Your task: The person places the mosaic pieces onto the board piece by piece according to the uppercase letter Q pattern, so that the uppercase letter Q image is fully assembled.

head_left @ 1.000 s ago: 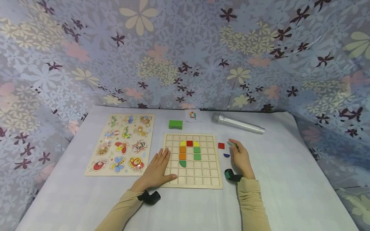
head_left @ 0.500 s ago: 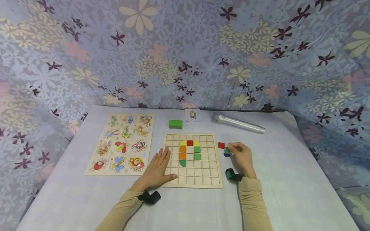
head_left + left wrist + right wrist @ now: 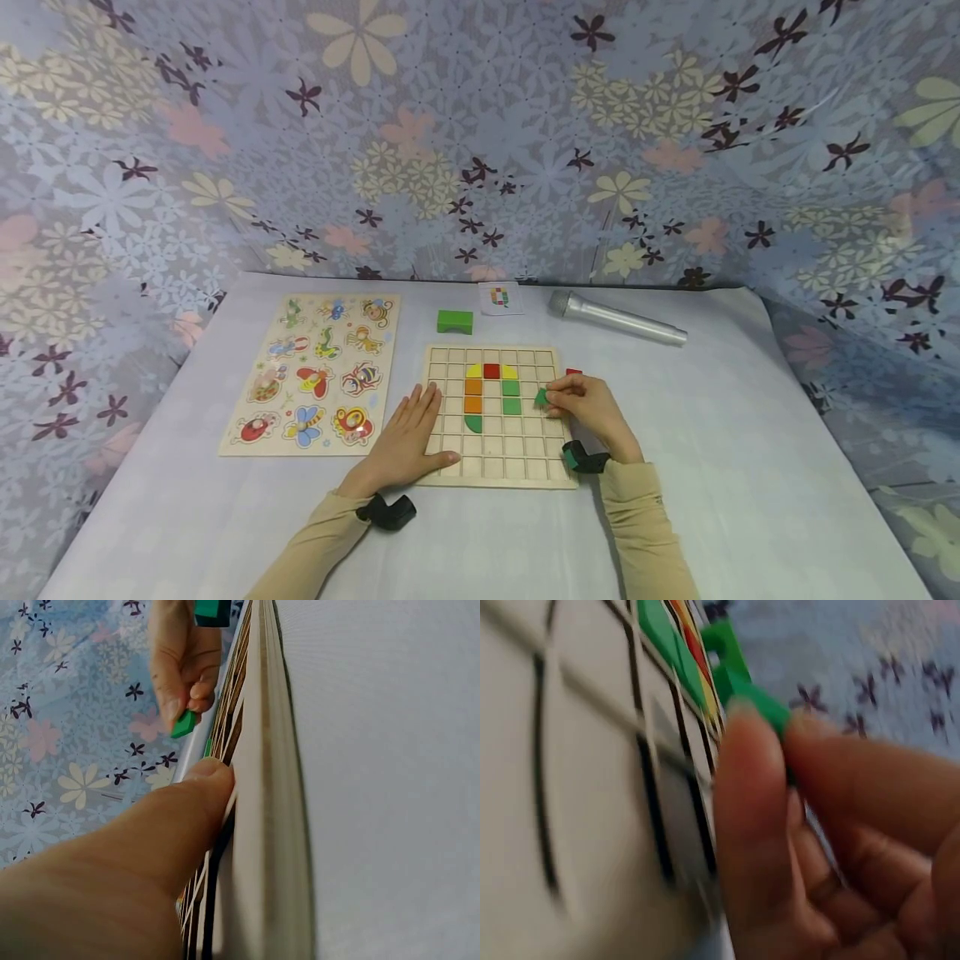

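Note:
My right hand (image 3: 596, 417) pinches a small green block (image 3: 541, 397) between thumb and fingers, over the right part of the wooden grid board (image 3: 491, 458). In the right wrist view the green piece (image 3: 759, 701) shows between thumb and forefinger, off the board's surface. My left hand (image 3: 405, 442) lies flat with fingers spread on the board's left edge. A ring of coloured tiles sits in the grid: yellow corners, a red tile (image 3: 491, 372), orange tiles (image 3: 473, 395), green tiles (image 3: 512, 397) and a rounded green tile (image 3: 473, 423) at lower left.
Just beyond the right hand, a red square (image 3: 573, 371) is partly hidden. A pattern card (image 3: 500, 298), a green arch block (image 3: 454, 322) and a silver microphone (image 3: 618, 318) lie behind the board. An insect puzzle board (image 3: 311, 375) lies to the left.
My right hand has picked up the green piece beside the board and carried it left over the grid. The small blue piece is now hidden from the head view. My left hand stays put.

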Tool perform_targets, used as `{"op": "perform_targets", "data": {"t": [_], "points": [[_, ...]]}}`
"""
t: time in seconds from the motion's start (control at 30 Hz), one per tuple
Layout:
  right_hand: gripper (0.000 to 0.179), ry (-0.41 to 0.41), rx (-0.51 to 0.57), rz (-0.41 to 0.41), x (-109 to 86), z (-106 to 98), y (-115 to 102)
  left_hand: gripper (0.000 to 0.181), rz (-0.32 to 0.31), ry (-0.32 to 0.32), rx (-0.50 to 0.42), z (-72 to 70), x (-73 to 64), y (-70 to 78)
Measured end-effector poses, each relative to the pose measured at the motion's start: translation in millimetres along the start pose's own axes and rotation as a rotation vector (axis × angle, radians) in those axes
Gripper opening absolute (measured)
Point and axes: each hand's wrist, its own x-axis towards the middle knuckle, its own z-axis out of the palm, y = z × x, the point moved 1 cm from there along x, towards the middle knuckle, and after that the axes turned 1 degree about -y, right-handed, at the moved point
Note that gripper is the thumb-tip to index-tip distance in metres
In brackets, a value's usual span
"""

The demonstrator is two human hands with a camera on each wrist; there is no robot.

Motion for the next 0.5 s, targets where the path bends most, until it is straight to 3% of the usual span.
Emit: {"op": "perform_targets", "data": {"t": [0.2,0.5], "points": [[0.021,-0.144,-0.106,-0.004,0.7,28.6,-8.9,0.098,-0.015,-0.024,0.023,-0.3,0.5,0.5],[0.013,-0.127,-0.225,-0.019,0.3,41.1,-11.2,0.096,-0.028,-0.038,0.039,-3.6,1.7,2.8]]}}
